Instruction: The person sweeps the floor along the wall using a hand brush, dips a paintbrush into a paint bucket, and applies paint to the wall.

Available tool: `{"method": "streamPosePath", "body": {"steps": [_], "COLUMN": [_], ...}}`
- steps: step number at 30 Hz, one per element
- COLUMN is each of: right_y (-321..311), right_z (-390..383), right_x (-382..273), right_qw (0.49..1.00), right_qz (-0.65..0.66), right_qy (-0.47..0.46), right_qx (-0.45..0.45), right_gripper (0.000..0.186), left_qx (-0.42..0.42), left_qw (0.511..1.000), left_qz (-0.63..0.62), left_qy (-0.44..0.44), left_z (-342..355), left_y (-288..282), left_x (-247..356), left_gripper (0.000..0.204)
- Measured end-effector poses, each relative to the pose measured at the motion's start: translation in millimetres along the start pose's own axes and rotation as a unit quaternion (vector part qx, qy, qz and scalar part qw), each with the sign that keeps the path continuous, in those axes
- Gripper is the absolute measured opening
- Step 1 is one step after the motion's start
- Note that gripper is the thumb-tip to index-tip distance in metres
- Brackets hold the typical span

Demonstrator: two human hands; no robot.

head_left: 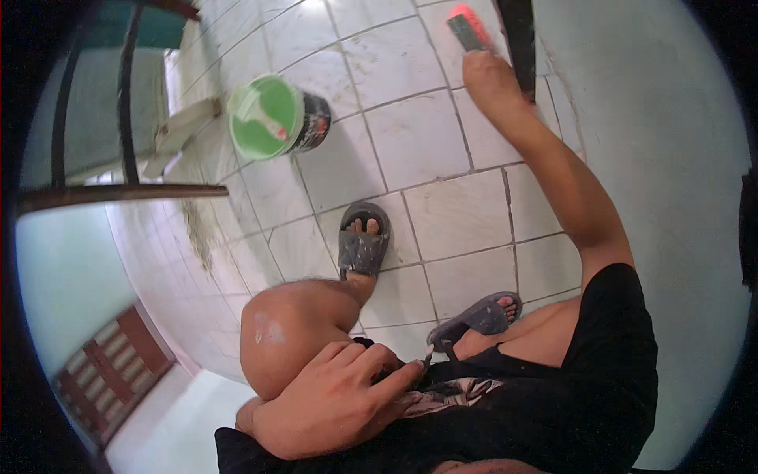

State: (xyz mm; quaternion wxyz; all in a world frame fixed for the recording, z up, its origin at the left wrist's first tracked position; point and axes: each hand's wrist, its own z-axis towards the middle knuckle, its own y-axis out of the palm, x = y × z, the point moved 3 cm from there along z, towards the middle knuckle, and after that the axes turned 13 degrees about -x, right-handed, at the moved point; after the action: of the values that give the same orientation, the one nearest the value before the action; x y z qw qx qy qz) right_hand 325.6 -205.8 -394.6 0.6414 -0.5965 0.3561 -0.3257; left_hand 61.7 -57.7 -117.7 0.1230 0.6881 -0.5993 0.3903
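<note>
My right hand (493, 83) reaches far out to the upper right, its fingers closed around a brush (469, 31) with a flat grey body and a bright pink edge. The brush is by the tiled floor, close to a dark upright post (518, 47). My left hand (339, 399) lies against my bent left knee, thumb and forefinger pinched together. A thin dark piece with a white tip (429, 350) shows at those fingertips; its kind is unclear. Ahead on the left stands a bucket (316, 122), green inside, with a pale, wide-headed tool (260, 114) resting in it.
White floor tiles (414, 142) with dark joints spread ahead, smudged in places. A grey wall (647, 158) rises on the right. On the left are a dark-framed panel (126, 103), a pale wooden piece (185, 126) and a brown slatted panel (118, 371). My sandalled feet are on the tiles.
</note>
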Motion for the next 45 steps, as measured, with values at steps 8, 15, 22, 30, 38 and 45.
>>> {"method": "streamPosePath", "body": {"steps": [8, 15, 22, 30, 38, 45], "right_y": [79.1, 94.9, 68.7, 26.7, 36.2, 73.2], "right_z": [-47.4, -114.5, -131.9, -110.1, -211.2, -170.1], "right_x": [-100.3, -263.2, -393.3, -306.2, -276.2, -438.1], "right_qw": [0.972, 0.931, 0.923, 0.913, 0.936, 0.923], "right_qz": [0.051, 0.183, 0.274, 0.333, 0.204, 0.305], "right_qy": [-0.156, -0.274, -0.227, -0.131, 0.058, -0.091], "right_qx": [-0.171, -0.155, -0.146, -0.198, -0.283, -0.215], "right_gripper": [0.016, 0.014, 0.013, 0.032, 0.021, 0.018], "left_qx": [0.217, 0.333, 0.254, 0.318, 0.387, 0.569], "left_qw": [0.969, 0.920, 0.948, 0.935, 0.898, 0.733], "left_qz": [-0.115, -0.159, -0.186, -0.156, -0.204, -0.242], "left_qy": [-0.035, -0.136, -0.045, -0.008, -0.051, -0.283], "left_z": [-52.7, -67.4, -76.6, -112.7, -141.7, -190.2], "left_y": [94.1, 132.0, 160.0, 194.6, 220.5, 217.6], "left_x": [43.4, 68.0, 45.6, 38.5, 19.1, 4.3], "left_gripper": [0.031, 0.028, 0.033, 0.031, 0.029, 0.028]}}
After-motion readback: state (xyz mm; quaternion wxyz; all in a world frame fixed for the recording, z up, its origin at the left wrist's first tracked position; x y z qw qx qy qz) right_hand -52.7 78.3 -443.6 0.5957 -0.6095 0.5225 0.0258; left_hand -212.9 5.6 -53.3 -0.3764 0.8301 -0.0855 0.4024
